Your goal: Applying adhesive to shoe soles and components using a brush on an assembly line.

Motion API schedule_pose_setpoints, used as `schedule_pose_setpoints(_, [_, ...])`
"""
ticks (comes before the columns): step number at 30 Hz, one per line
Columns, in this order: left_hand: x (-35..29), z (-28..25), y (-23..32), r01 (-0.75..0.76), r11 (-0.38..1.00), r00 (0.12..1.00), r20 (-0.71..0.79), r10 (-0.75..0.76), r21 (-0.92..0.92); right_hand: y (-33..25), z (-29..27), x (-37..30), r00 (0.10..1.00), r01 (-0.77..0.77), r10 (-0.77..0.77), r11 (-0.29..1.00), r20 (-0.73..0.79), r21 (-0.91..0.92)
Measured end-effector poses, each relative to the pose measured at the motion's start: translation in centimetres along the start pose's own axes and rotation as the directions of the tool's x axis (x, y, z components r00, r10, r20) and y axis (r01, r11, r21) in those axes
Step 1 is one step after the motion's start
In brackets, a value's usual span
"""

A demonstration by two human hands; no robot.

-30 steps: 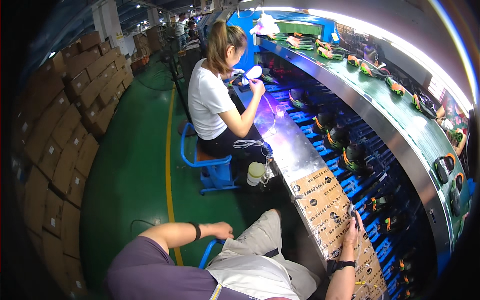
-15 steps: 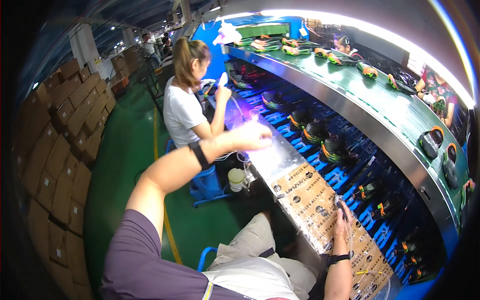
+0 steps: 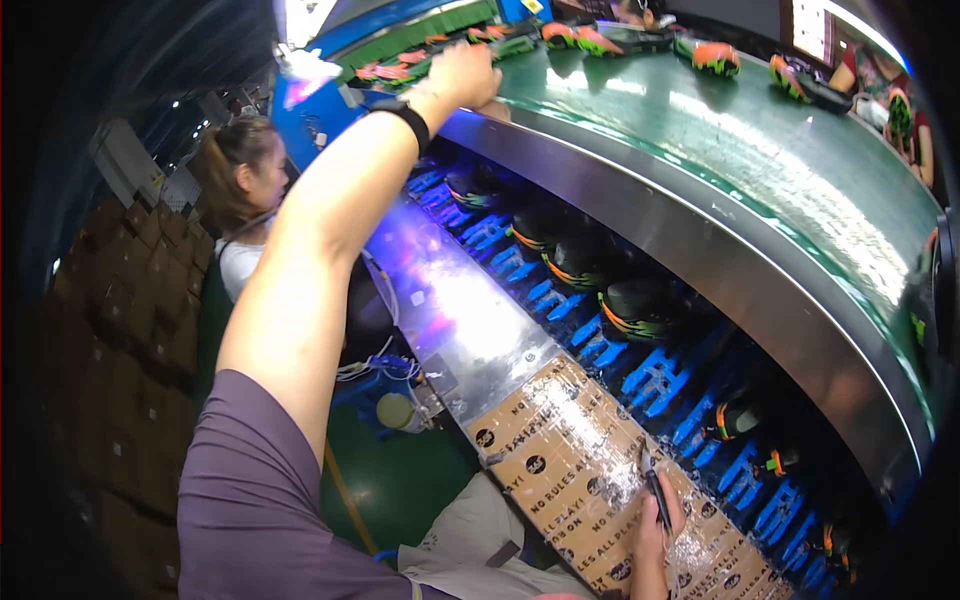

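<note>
My left hand (image 3: 466, 76) is stretched out over the near edge of the upper green conveyor belt (image 3: 720, 150), beside a row of shoes. Closest to it is a dark shoe with orange and green trim (image 3: 510, 42); the back of the hand hides its fingers, so contact does not show. Low over the cardboard-covered ledge (image 3: 570, 480), my right hand (image 3: 652, 530) is closed around a slim black-handled tool with a pale pointed tip (image 3: 656, 492). The tip points away from me, toward the lower line.
Dark shoes (image 3: 640, 300) sit among blue holders (image 3: 655, 380) below the belt's metal side. At left sits a co-worker (image 3: 245, 190) beside the ledge's bare metal part. A pale round container (image 3: 396, 410) and cables (image 3: 375, 365) are under the ledge. Stacked cartons (image 3: 130, 400) stand farther left.
My left hand has risen from above the metal ledge to the upper belt. My right hand still grips the tool over the cardboard. The view has turned and come closer to the line.
</note>
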State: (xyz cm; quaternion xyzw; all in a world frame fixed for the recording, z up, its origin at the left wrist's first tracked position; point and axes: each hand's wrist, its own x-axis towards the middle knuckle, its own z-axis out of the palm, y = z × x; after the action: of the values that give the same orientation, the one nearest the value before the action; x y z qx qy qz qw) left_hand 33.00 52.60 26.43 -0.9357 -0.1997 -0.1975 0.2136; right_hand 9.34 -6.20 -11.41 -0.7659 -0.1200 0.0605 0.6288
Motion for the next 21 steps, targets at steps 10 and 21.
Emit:
schedule_pose_setpoints(10, [11.0,8.5,-3.8,0.050,0.968,0.978,0.187,-0.098,0.246,-3.1,-0.5,0.3,0.996,-0.044,0.049,0.996,0.068,-0.076])
schedule_pose_setpoints(21, [5.5,1.7,0.0,-0.197,0.980,0.975,-0.092,0.200,0.037,-2.1,0.0,0.5,0.999,0.015,-0.013,0.997,0.040,-0.070])
